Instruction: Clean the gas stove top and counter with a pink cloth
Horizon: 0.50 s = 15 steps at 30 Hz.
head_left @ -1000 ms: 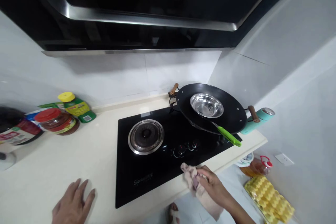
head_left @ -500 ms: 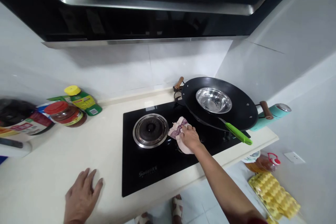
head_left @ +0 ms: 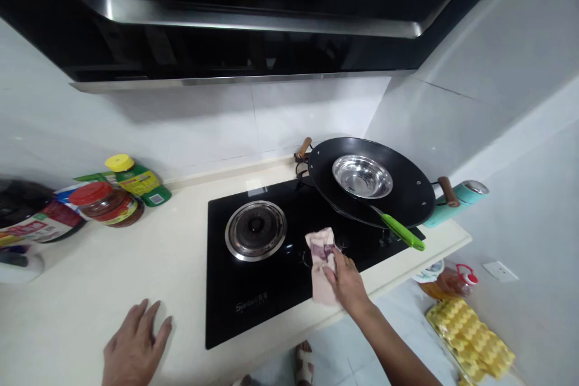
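Note:
A pink cloth (head_left: 322, 280) with a purple pattern lies against the black glass cooktop (head_left: 257, 280), near its front edge. My right hand (head_left: 347, 280) grips the cloth, fingers pressed onto it. Left of the cloth is the round burner (head_left: 256, 230) with its metal ring. My left hand (head_left: 136, 344) rests on the pale countertop (head_left: 178, 289), fingers spread, holding nothing. Behind my right hand, a black wok (head_left: 407, 193) with wooden handles sits on the cooktop's right side. Inside it are a steel bowl (head_left: 362, 176) and a tool with a green handle (head_left: 402, 231); the tool's head is hidden.
A range hood (head_left: 253, 51) hangs low over the cooktop. At left stand a red-lidded jar (head_left: 106, 204), a green yellow-capped bottle (head_left: 140, 181) and a large dark bottle (head_left: 40, 217). A teal flask (head_left: 461, 202) lies right of the wok. Yellow egg trays (head_left: 470, 335) are on the floor.
My right hand has drawn the cloth from beside the burner toward the cooktop's front edge. My left hand stays on the countertop. The view has shifted slightly.

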### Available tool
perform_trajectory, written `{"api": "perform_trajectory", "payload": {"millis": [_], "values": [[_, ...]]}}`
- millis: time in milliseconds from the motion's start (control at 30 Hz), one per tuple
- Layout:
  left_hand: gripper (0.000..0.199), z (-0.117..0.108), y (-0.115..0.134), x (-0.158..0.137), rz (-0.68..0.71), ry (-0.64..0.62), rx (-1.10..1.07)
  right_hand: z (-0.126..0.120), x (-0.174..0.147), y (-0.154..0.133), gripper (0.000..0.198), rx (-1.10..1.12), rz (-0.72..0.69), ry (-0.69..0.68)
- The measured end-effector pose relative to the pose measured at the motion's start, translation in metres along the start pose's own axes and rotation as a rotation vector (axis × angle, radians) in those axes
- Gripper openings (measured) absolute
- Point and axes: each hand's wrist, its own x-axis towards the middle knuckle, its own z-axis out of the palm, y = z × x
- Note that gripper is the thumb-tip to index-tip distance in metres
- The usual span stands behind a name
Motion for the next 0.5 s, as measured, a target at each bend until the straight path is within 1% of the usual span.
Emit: {"api": "perform_trajectory", "payload": {"millis": [67,133,167,200,267,333,400,433,500], "values": [[0.074,-0.001,0.000,0.000,-0.005,0.000,-0.009,-0.008,-0.029,0.011,0.056,0.052,-0.019,-0.065],[0.074,-0.002,0.002,0.000,-0.013,-0.004,-0.020,-0.023,-0.056,0.025,0.058,0.133,-0.032,-0.152],[0.073,-0.002,0.002,0.000,-0.016,-0.004,-0.024,-0.032,-0.067,0.034,0.055,0.185,-0.024,-0.183],[0.072,-0.003,0.003,-0.001,-0.016,-0.003,-0.026,-0.042,-0.076,0.044,0.051,0.238,-0.003,-0.193],[0.071,-0.003,0.004,-0.001,-0.016,0.006,-0.030,-0.063,-0.081,0.062,0.042,0.316,0.067,-0.149],[0.071,-0.004,0.004,-0.001,-0.016,0.004,-0.033,-0.080,-0.068,0.075,0.039,0.329,0.130,-0.052],[0.070,-0.004,0.004,0.000,-0.019,-0.003,-0.029,-0.086,-0.040,0.079,0.041,0.292,0.144,0.032],[0.070,-0.004,0.004,0.000,-0.022,-0.005,-0.024,-0.085,-0.023,0.077,0.042,0.263,0.138,0.060],[0.070,-0.003,0.003,0.000,-0.024,-0.009,-0.014,-0.075,0.013,0.066,0.043,0.192,0.114,0.087]]}}
